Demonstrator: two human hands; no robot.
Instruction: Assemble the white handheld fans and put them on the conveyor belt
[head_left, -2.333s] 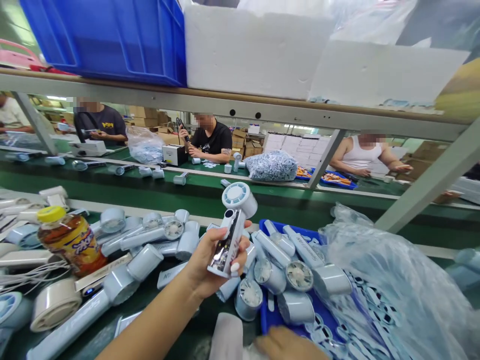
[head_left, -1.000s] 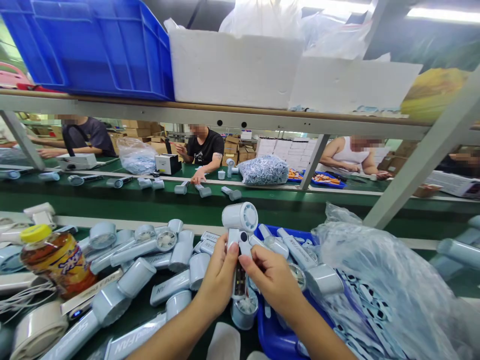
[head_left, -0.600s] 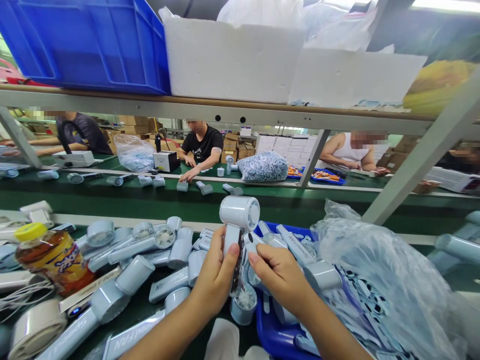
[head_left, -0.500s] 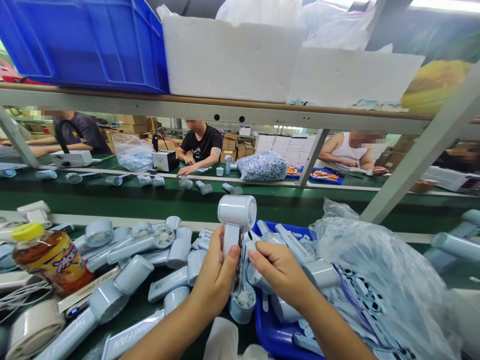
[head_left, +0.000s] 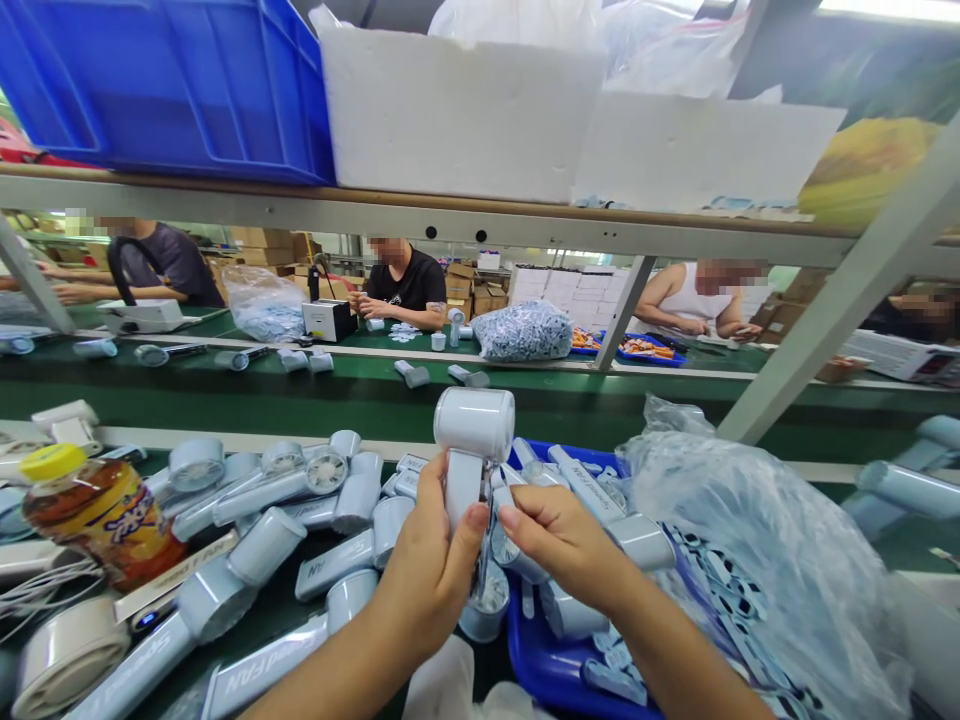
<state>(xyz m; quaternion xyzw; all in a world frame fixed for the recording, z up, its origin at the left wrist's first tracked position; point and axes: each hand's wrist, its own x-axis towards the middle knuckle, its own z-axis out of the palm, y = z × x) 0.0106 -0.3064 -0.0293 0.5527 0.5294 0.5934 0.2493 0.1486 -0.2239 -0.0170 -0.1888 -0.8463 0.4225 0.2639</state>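
Note:
My left hand is wrapped round the handle of a light-blue handheld fan, its round head upright above my fingers. The handle's open side faces right, mostly hidden by my thumb. My right hand pinches a small light-blue plastic piece against that side; whether it is seated there I cannot tell. Below and behind my hands lie another fan and a blue tray with fans and small light-blue parts in it.
Many fans lie heaped at left beside a drink bottle. A clear plastic bag of parts stands at right. Behind runs a green belt with spaced fans. Co-workers sit across it. An overhead shelf carries a blue crate and foam boxes.
My right hand and the small piece have shifted slightly against the fan handle. Across the belt, a co-worker's hand has drawn back from the belt, and an item there is gone.

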